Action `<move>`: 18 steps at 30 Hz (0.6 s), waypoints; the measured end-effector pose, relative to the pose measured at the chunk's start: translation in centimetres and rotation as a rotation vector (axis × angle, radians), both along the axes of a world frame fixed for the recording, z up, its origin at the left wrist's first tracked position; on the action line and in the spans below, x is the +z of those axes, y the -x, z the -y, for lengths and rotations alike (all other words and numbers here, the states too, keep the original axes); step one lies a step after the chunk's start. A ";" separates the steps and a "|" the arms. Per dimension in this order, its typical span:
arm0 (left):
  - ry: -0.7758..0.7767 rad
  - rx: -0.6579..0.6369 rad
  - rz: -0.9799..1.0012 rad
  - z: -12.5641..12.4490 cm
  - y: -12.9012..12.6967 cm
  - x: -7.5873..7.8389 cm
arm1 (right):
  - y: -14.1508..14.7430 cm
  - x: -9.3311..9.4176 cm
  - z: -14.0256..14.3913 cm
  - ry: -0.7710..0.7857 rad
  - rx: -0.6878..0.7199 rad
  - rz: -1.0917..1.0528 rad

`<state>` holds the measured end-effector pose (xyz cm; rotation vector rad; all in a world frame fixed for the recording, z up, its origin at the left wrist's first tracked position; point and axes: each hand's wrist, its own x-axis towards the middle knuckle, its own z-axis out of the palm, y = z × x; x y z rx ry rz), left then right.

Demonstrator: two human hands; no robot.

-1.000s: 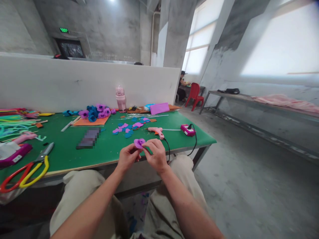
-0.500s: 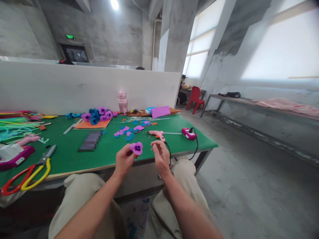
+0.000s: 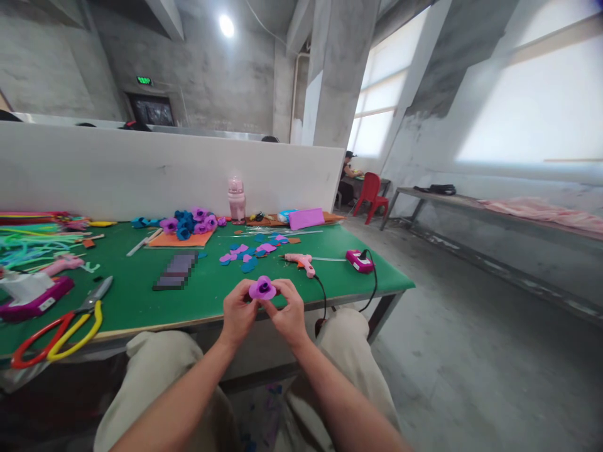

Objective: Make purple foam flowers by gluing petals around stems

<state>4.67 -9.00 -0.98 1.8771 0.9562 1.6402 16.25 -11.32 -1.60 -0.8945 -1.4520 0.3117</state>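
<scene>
A purple craft flower point(image 3: 262, 288) with a dark centre is held up over the table's front edge. My left hand point(image 3: 239, 312) pinches it from the left, fingers closed. On its right side my right hand point(image 3: 288, 312) grips the petals, thumb and fingers closed. Just beyond the hands lie loose purple and blue petals point(image 3: 249, 254). A pink glue gun point(image 3: 301, 261) rests to their right, its cord running down past the edge. Finished-looking purple and blue flowers point(image 3: 188, 223) are heaped on an orange sheet point(image 3: 183, 239) farther back.
Scissors with red and yellow handles point(image 3: 66, 329) overhang the front left edge of the green table point(image 3: 127, 301). A blurred dark rectangle point(image 3: 176, 270), a pink bottle point(image 3: 237, 202), a magenta power box point(image 3: 359, 260) and pipe cleaners point(image 3: 32, 242) lie around. A white partition point(image 3: 117, 166) stands behind.
My right hand has moved left and closed on the flower, which my left hand was holding alone. The view has shifted slightly.
</scene>
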 end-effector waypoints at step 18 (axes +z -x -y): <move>-0.045 0.055 -0.117 -2.2 1.5 -0.1 | -2.3 0.6 -1.3 0.348 0.255 -0.492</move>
